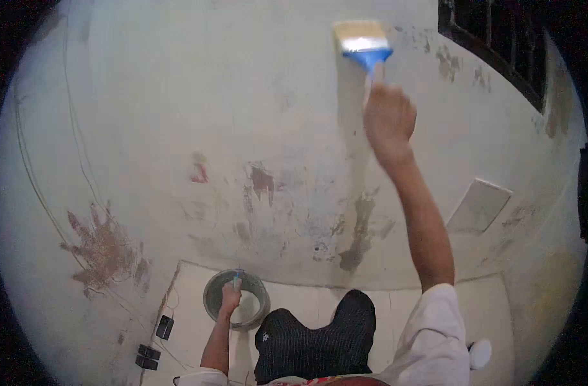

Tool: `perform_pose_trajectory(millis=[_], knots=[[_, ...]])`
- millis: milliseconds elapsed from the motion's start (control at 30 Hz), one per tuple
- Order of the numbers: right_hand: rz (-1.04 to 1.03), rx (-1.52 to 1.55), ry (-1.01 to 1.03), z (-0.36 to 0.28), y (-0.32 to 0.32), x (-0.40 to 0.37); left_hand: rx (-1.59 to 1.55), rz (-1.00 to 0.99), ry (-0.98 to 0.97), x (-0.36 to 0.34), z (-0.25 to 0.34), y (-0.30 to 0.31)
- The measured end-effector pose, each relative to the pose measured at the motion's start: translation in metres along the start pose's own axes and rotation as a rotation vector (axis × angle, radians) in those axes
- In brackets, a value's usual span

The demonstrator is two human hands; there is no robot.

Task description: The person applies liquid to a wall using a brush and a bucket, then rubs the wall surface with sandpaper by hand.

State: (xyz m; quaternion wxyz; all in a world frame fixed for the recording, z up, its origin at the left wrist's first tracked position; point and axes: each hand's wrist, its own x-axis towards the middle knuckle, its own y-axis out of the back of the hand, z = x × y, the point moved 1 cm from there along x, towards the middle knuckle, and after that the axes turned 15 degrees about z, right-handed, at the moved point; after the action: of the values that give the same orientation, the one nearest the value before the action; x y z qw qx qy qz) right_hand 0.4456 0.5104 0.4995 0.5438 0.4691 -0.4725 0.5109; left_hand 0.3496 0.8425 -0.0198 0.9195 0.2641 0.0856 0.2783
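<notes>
My right hand (pixel 389 119) is raised in front of the wall, closed round the handle of a wide paintbrush (pixel 370 59) with a blue base and pale bristles pointing up. The bristles are at the wall (pixel 242 96), and a darker strip runs down below them. Low on the left, my left hand (pixel 231 296) is closed on a small object (pixel 236 280) with a blue tip, too small to identify. That hand is over a round grey-green bucket (pixel 263 297), whose inside looks pale.
Dark stains and peeled patches mark the wall. A barred window (pixel 499 45) is at the upper right, a white plate (pixel 481 204) below it. Black boxes (pixel 165 327) and thin wires lie at lower left. A white round object (pixel 480 354) is at lower right.
</notes>
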Motion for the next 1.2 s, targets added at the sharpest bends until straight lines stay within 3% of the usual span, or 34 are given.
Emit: perform_pose_trajectory(millis=[33,67,133,233,333,400,533,633,833,933,1000,1033,1133,1200], knots=[[-0.114,0.020,-0.043,-0.005,0.012,-0.031,-0.069,0.113,-0.093,0.010,-0.027,-0.011],[-0.217,0.029,-0.024,-0.006,0.015,-0.067,-0.059,0.099,-0.094,0.010,-0.028,-0.007],[-0.366,0.045,-0.006,-0.011,0.019,-0.145,0.052,0.322,-0.515,0.006,-0.019,0.004],[-0.686,0.104,-0.105,-0.020,0.047,-0.228,0.207,0.349,-0.459,0.019,-0.040,0.007],[-0.852,0.170,-0.184,-0.025,0.061,-0.291,0.293,0.334,-0.376,0.012,-0.015,0.028],[-0.913,0.184,-0.207,-0.025,0.065,-0.326,0.102,0.358,-0.401,0.009,-0.008,0.035],[-0.971,0.142,-0.155,-0.011,0.073,-0.354,0.236,0.427,-0.475,0.022,-0.025,0.035],[-1.004,0.151,-0.074,0.003,0.062,-0.338,0.122,0.424,-0.456,0.024,-0.026,0.042],[-0.757,0.213,0.114,0.030,0.053,-0.218,0.105,0.415,-0.395,0.021,-0.028,0.034],[-0.638,0.190,0.345,0.045,0.041,-0.150,0.116,0.383,-0.392,0.010,-0.017,0.036],[-0.444,0.249,0.461,0.061,0.026,-0.112,0.193,0.351,-0.385,0.004,-0.004,0.033],[-0.431,0.245,0.449,0.067,0.025,-0.088,0.121,0.395,-0.472,0.010,-0.015,0.026],[-0.383,0.249,0.483,0.094,0.017,-0.013,0.227,0.418,-0.416,-0.005,0.002,0.023],[-0.533,0.011,0.289,0.072,0.057,0.040,0.219,0.418,-0.398,-0.009,0.008,0.016]])
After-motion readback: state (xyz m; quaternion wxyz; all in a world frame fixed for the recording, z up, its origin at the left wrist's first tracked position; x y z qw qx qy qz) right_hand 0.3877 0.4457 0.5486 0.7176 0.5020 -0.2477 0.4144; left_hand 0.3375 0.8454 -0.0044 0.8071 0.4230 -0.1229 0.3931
